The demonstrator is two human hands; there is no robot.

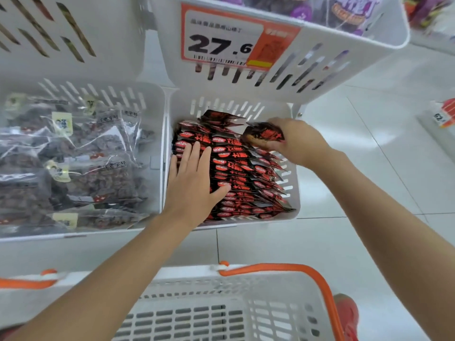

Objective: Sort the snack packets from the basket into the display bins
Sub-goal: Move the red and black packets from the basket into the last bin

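While the left hand is pressing flat on stacked packets beside the grip, the right hand is pinching one seemingly light, slippery packet edgewise.

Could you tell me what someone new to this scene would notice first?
The white bin at centre, packed with red-and-black snack packets, draws the eye: the left hand rests flat on them, the right hand holds another packet above. Higher up, an orange price tag reads 27.6.

Red-black packets stacked, seemingly upright, filling white bin
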